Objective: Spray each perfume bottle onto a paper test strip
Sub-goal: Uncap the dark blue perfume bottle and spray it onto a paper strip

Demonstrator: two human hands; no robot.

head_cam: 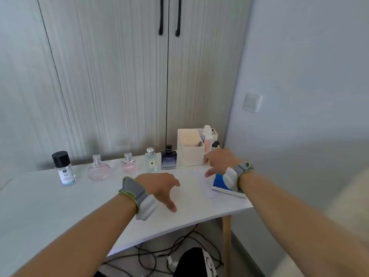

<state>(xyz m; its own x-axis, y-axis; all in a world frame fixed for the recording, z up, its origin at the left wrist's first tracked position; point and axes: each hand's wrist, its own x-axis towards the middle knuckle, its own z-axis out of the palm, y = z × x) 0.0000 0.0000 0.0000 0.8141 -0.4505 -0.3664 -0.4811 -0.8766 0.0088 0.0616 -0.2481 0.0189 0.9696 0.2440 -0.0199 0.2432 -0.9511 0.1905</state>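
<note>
Several perfume bottles stand in a row at the back of the white table: a clear bottle with a black cap, a round pink bottle, a small pink bottle, a pale green bottle with a silver cap and a dark blue bottle. My left hand hovers over the table with fingers spread, holding nothing. My right hand reaches toward the white organizer, fingers loose and empty. Pale paper sheets lie flat near my right hand.
The organizer holds cream cards and small bottles. A blue and white box lies under my right wrist. Cabinet doors rise behind the table, a wall stands at right. Cables and a black bag lie on the floor.
</note>
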